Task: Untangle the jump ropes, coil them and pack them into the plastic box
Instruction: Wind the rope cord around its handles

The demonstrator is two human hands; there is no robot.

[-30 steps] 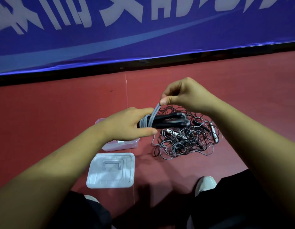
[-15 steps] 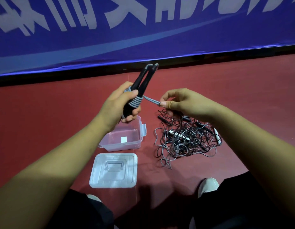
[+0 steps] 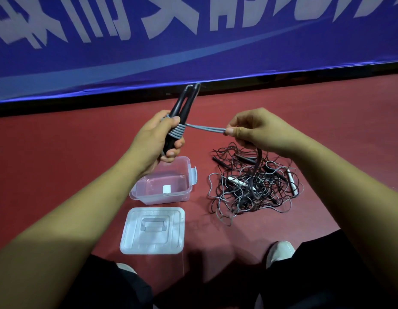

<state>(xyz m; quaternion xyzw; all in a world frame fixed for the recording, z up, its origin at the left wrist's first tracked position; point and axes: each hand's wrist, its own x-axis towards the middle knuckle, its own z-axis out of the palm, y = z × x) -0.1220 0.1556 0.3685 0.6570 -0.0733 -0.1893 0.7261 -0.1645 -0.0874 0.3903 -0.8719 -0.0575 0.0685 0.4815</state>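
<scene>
Sports hall: red floor (image 3: 59,166), blue banner (image 3: 193,52)

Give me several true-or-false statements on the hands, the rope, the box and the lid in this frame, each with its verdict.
1. The left hand grips two black handles with grey cord wound round them. True.
2. The right hand lies flat on the floor. False: it pinches the grey cord, stretched taut from the handles.
3. The plastic box holds a coiled rope. False: no rope shows inside it.
4. The lid lies on the floor, off the box and nearer the person. True.
5. A tangle of ropes lies to the right of the box. True.
</scene>
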